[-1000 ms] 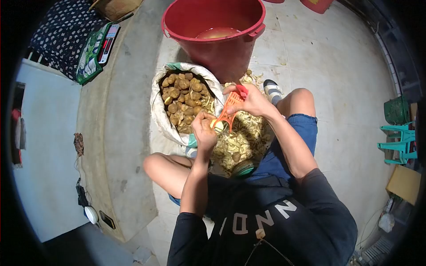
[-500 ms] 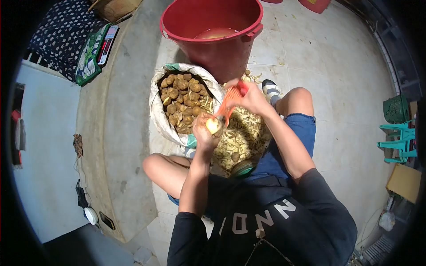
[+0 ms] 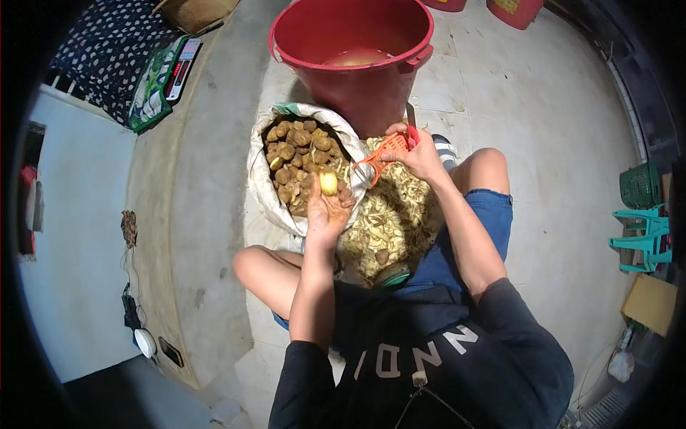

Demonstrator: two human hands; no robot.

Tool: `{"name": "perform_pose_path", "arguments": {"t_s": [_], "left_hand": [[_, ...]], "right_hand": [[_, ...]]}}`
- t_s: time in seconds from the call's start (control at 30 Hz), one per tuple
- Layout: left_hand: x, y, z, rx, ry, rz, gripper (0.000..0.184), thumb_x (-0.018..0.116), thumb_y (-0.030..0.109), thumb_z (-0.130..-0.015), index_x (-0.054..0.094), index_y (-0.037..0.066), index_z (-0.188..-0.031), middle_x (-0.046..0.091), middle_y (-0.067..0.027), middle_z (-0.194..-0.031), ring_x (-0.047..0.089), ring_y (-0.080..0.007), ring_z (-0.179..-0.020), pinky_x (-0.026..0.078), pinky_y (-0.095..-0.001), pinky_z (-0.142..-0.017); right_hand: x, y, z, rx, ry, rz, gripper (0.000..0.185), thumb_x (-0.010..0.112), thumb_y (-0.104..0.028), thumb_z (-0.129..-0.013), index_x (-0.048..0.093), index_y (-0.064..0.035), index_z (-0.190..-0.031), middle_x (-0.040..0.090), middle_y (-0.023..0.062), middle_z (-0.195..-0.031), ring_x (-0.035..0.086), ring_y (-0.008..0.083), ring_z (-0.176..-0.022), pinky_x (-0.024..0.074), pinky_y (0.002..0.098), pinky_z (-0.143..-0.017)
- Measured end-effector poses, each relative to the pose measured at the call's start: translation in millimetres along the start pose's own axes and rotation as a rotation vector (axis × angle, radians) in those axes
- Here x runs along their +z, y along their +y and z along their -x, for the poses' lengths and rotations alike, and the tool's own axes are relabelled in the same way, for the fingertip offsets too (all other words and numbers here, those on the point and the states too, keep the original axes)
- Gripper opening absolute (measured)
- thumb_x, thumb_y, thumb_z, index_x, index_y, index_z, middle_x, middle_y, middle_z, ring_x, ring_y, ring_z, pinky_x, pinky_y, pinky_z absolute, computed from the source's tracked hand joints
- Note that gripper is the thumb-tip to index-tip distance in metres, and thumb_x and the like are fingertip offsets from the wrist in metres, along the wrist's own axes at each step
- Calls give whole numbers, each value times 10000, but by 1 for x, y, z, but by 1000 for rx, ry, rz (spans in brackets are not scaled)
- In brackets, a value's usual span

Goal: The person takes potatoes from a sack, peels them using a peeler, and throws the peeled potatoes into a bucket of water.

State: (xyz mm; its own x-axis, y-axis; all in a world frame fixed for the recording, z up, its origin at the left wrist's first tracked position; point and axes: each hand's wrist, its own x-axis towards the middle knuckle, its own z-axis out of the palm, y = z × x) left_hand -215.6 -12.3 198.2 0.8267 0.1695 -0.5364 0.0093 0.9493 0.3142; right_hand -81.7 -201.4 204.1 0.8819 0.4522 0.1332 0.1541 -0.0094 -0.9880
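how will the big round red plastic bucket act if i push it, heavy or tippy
The bucket is probably stiff: its walls look smooth and evenly rounded. What looks like liquid inside likely adds weight and may slosh. Pushed near its rim, it might tip, since it narrows downward.

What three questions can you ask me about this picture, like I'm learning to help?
1. Fill the gap: the right hand holds an orange ____.
2. True or false: the sack sits inside the big red bucket.
3. What is in the left hand? A) a phone B) a potato C) a basket

Key: 1. peeler; 2. false, the sack is beside the bucket; 3. B.
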Motion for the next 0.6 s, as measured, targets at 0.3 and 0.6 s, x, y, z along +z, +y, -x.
{"name": "perform_pose_path", "arguments": {"t_s": [0.3, 0.6], "left_hand": [[-22, -16, 1, 338, -72, -556, 328, 375, 375, -999, 539, 106, -907, 541, -8, -684, 478, -121, -496, 306, -260, -377], [-23, -18, -7, 345, -100, -489, 209, 433, 208, -971, 561, 81, -866, 565, -15, -714, 506, -98, -525, 320, -229, -379]], "right_hand": [[21, -23, 4, 66, -69, -105, 456, 864, -74, -679, 597, 17, -1038, 649, 50, -924, 620, 101, -830, 523, 255, -752], [11, -14, 2, 74, 29, -46, 461, 880, -70, -648, 610, -6, -1016, 631, 22, -953, 589, 96, -879, 496, 260, -794]]}}
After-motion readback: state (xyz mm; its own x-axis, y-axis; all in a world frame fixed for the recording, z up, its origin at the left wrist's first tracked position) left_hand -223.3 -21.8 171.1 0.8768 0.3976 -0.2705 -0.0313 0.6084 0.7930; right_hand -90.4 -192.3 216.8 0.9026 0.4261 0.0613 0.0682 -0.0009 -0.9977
